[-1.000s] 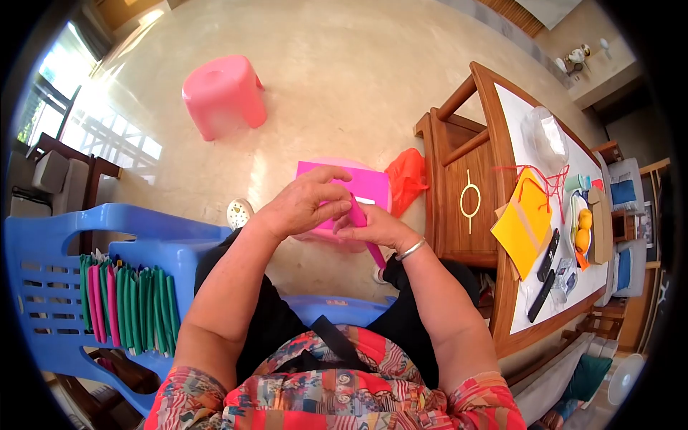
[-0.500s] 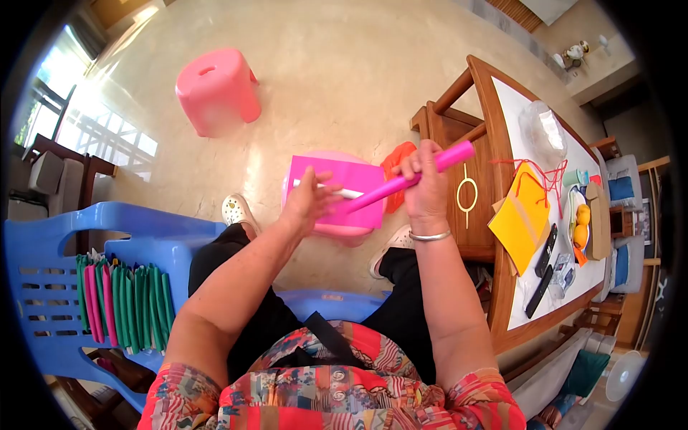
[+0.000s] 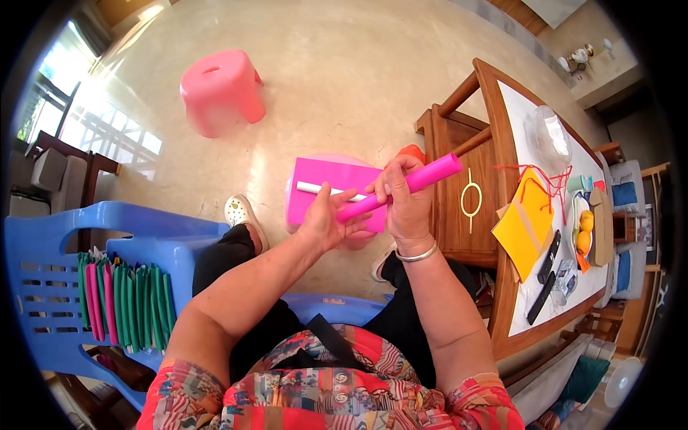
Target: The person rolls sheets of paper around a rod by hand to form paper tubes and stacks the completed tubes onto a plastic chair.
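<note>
A bright pink rolled tube (image 3: 430, 175) slants up to the right, its open end beyond my right hand (image 3: 406, 197), whose fingers are wrapped round it. Its lower end rests against the palm of my left hand (image 3: 331, 216), which has its fingers spread beneath it. Under the hands, a flat magenta sheet (image 3: 315, 172) lies on a pink stool (image 3: 292, 193). Across the sheet lies a white stick (image 3: 308, 187), partly hidden by my left hand.
Another pink stool (image 3: 222, 86) stands on the floor ahead. At left, a blue chair (image 3: 129, 218) holds green and pink folded pieces (image 3: 136, 308). The wooden table (image 3: 505, 315) at right bears yellow sheets (image 3: 523, 229), red cord, oranges and black remotes. An orange-red bag (image 3: 411, 152) is behind my right hand.
The pink tube, steep between both hands at first, now slants to the upper right in my right hand. My left hand has moved back, opened, and come against its lower end.
</note>
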A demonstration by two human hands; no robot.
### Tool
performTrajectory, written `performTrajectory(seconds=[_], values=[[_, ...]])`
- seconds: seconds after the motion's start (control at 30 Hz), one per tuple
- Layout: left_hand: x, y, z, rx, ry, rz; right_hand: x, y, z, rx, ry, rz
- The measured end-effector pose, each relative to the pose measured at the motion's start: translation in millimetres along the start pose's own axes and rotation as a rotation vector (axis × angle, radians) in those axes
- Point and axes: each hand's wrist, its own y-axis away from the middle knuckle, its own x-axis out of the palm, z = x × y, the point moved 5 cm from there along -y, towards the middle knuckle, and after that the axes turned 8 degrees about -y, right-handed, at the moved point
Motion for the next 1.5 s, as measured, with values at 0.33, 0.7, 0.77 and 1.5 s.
performTrajectory(seconds=[0.33,0.7,0.77,1.5], values=[[2,5,-11,0.012,0.0,-0.034,-3,1,-5,-0.013,-0.049,-0.029],[32,18,-30,0.147,0.133,0.058,-9,-5,0,-0.008,-0.176,-0.083],[26,14,-28,0.147,0.121,0.046,-9,-5,-1,-0.012,-0.159,-0.087],[85,118,-117,1.413,-1.463,0.011,-25,19,-55,0.152,0.598,0.349]])
